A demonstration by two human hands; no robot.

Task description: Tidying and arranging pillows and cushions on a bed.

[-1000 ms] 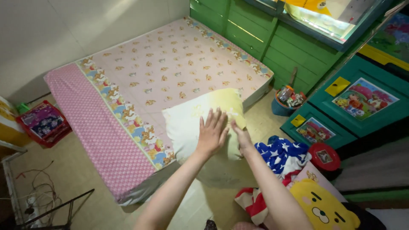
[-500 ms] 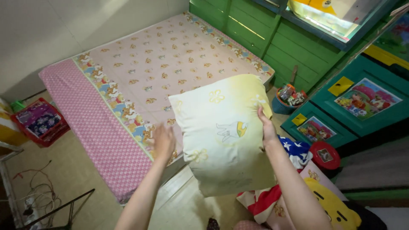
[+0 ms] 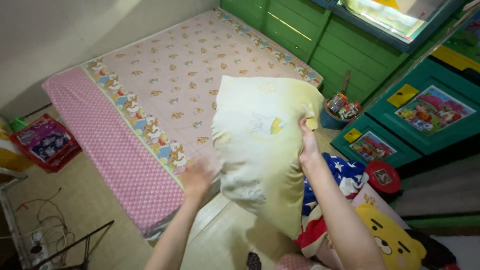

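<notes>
While the right hand [image 3: 309,142] pinches the pale yellow pillow's [image 3: 260,150] edge, the blurred left hand's [image 3: 197,177] grip cannot be told; the pillow hides part of the mattress [image 3: 150,85].

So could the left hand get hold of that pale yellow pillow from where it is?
Probably yes. The left hand is open right beside the lower left edge of the pillow, with nothing between them, while the right hand grips its right edge above the mattress.

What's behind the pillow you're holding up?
Behind the pillow lies the mattress with its patterned sheet, its near corner covered. Lower down, a star-print cloth shows at the pillow's right edge; the rest is hidden.
</notes>
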